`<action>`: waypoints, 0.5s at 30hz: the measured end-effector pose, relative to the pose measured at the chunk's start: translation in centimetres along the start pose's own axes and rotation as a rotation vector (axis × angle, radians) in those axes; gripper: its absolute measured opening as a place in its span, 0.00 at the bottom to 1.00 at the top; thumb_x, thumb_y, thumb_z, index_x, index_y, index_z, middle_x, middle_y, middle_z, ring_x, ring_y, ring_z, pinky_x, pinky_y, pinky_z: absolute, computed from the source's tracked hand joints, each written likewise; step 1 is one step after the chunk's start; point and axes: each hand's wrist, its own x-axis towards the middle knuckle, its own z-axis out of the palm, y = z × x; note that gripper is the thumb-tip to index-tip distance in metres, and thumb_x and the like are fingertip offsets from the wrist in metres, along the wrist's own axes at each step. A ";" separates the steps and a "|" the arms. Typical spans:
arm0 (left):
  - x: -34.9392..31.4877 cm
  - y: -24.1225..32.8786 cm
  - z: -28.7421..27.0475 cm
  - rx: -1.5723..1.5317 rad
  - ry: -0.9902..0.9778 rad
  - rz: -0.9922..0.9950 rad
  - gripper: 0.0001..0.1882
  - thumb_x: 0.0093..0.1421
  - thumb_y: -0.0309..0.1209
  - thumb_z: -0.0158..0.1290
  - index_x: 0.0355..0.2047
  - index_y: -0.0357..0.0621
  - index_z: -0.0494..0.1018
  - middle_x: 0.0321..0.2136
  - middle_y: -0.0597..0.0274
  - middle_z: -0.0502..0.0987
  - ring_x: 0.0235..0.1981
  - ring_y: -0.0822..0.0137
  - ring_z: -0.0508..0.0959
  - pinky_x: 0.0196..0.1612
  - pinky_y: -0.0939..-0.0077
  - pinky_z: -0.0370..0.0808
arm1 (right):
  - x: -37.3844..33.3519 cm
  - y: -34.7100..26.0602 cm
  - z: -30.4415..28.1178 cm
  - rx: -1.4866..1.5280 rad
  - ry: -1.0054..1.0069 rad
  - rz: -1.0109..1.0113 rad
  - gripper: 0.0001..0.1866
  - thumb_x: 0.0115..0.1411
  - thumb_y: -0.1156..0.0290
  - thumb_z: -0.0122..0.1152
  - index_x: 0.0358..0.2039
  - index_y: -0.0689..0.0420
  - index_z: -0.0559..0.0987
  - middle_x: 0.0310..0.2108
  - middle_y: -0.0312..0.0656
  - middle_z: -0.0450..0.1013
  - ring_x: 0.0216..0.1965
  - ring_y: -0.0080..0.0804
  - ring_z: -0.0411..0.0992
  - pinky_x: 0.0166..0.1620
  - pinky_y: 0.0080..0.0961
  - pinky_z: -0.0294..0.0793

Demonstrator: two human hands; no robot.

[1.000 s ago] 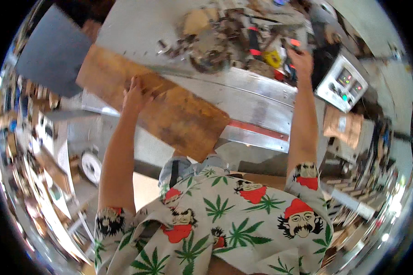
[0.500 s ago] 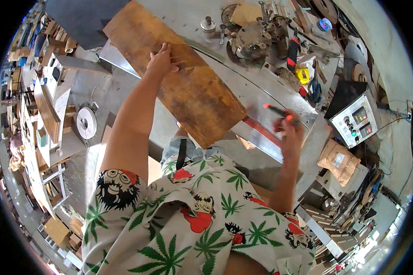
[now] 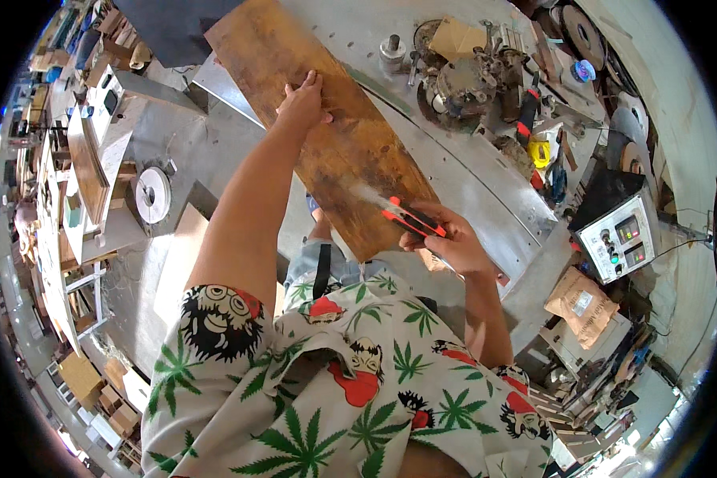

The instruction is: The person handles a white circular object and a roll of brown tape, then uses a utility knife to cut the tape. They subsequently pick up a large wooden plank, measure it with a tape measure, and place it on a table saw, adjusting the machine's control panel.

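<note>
A brown, stained wooden board (image 3: 366, 151) lies slantwise across the metal table, its near end jutting over the edge towards me. My left hand (image 3: 304, 102) rests on the board's upper middle, fingers stretched out and holding nothing. Over the board's near right corner, my right hand (image 3: 452, 240) is closed around a red and black utility knife (image 3: 414, 218). Its pale blade points up and left over the board and is smeared by motion. I cannot tell whether the blade touches the wood.
The metal table (image 3: 474, 179) carries a greasy machine part (image 3: 462, 84), a metal cylinder (image 3: 392, 54), and a yellow tape measure (image 3: 539, 154) on the right. Beyond the table's right end are a control box (image 3: 617, 239) and a brown paper sack (image 3: 581, 307). A white reel (image 3: 153, 195) lies on the left.
My right hand has brought the utility knife leftwards, from beside the board to over its near right part. My left hand stays on the board. The whole view has shifted slightly.
</note>
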 end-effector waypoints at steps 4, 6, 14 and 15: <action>0.1 -0.2 0.2 0.012 -0.005 -0.018 0.65 0.51 0.45 0.77 0.81 0.42 0.51 0.83 0.56 0.47 0.77 0.50 0.64 0.79 0.33 0.56 | 2.4 -0.2 0.2 -0.131 -0.068 0.220 0.21 0.75 0.73 0.59 0.64 0.64 0.67 0.50 0.53 0.82 0.51 0.41 0.83 0.50 0.39 0.84; 0.1 -0.3 0.4 0.013 -0.002 -0.012 0.65 0.51 0.45 0.77 0.81 0.42 0.51 0.83 0.56 0.48 0.77 0.50 0.64 0.79 0.33 0.56 | 3.0 -0.1 1.2 -0.130 -0.015 0.255 0.15 0.78 0.70 0.57 0.59 0.61 0.68 0.46 0.47 0.81 0.41 0.29 0.80 0.43 0.29 0.80; -0.4 0.1 -0.2 -0.028 -0.005 -0.011 0.64 0.52 0.43 0.77 0.81 0.41 0.51 0.83 0.54 0.48 0.78 0.50 0.63 0.79 0.31 0.55 | 2.8 0.9 -1.8 -0.401 0.263 0.225 0.13 0.81 0.62 0.56 0.52 0.59 0.76 0.29 0.30 0.68 0.25 0.12 0.63 0.26 0.18 0.62; -0.4 0.3 -0.3 -0.025 -0.010 -0.013 0.64 0.52 0.43 0.77 0.81 0.41 0.51 0.83 0.54 0.48 0.78 0.50 0.62 0.79 0.31 0.55 | 2.6 1.3 -3.5 -0.715 0.309 0.164 0.16 0.77 0.58 0.63 0.47 0.59 0.83 0.32 0.38 0.78 0.28 0.28 0.75 0.33 0.31 0.75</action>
